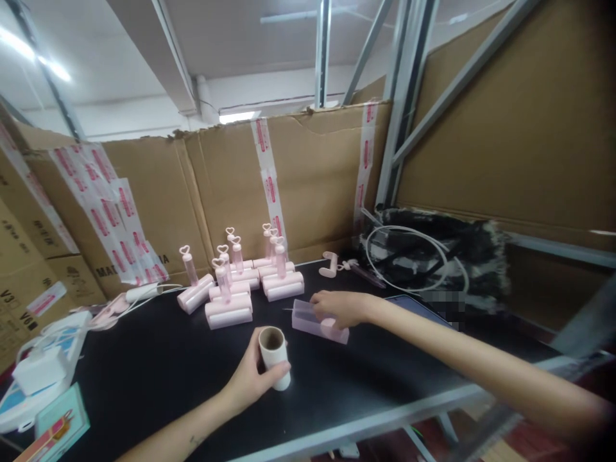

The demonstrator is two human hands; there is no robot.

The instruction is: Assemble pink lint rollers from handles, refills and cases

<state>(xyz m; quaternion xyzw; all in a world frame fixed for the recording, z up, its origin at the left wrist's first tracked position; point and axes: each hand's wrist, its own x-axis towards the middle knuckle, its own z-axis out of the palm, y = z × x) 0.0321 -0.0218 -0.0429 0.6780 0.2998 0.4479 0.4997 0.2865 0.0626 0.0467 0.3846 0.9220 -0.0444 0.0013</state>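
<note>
My left hand [257,372] is wrapped around a white lint roller refill [275,366] with a hollow cardboard core, held upright at the front of the black table. To its right, my right hand [337,307] reaches over a translucent pink box [312,326]. Its fingers are curled at the box's upper edge, and their tips are partly hidden. A rounded pale pink piece [332,328] shows just below that hand. Behind, several pink lint rollers [230,311] with heart-topped handles stand on their roller heads.
A loose pink roller part [330,264] lies at the back. Looped white tubing [418,256] and a dark bundle [462,250] are at right. At left are a power strip [48,378] and a teal box [65,420]. Cardboard walls [317,173] enclose the black table [168,372].
</note>
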